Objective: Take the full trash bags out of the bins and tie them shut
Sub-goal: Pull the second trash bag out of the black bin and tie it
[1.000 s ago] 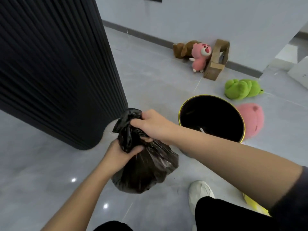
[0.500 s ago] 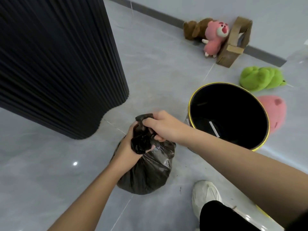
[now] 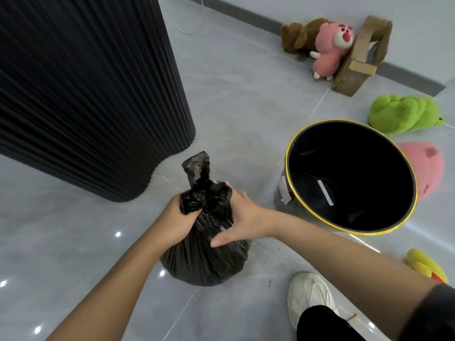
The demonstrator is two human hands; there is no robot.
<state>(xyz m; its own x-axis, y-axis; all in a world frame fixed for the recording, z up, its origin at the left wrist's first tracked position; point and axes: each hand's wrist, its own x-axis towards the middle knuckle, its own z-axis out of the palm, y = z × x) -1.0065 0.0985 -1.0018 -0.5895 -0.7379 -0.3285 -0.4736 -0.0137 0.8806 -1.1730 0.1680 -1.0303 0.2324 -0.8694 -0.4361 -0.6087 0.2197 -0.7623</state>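
Note:
A full black trash bag [image 3: 204, 259] sits on the grey floor in front of me, its top gathered into a twisted neck that sticks up. My left hand [image 3: 177, 217] grips the bunched neck from the left. My right hand [image 3: 242, 221] lies on the bag's right side with the fingers spread around it and the thumb pointing left. To the right stands a black round bin [image 3: 349, 178] with a gold rim, with no bag in it.
A tall black ribbed column [image 3: 86, 89] rises at the left. Plush toys lie along the far right: pink bear [image 3: 331, 46], brown toy [image 3: 296, 35], green toy [image 3: 406, 113], pink toy [image 3: 427, 166], yellow toy [image 3: 426, 265]. A cardboard box [image 3: 362, 57] leans on the wall. My white shoe [image 3: 310, 296] stands near.
The bag came down to rest on the floor. My right hand let go of the neck and moved to the bag's side; the neck now stands free above my left hand.

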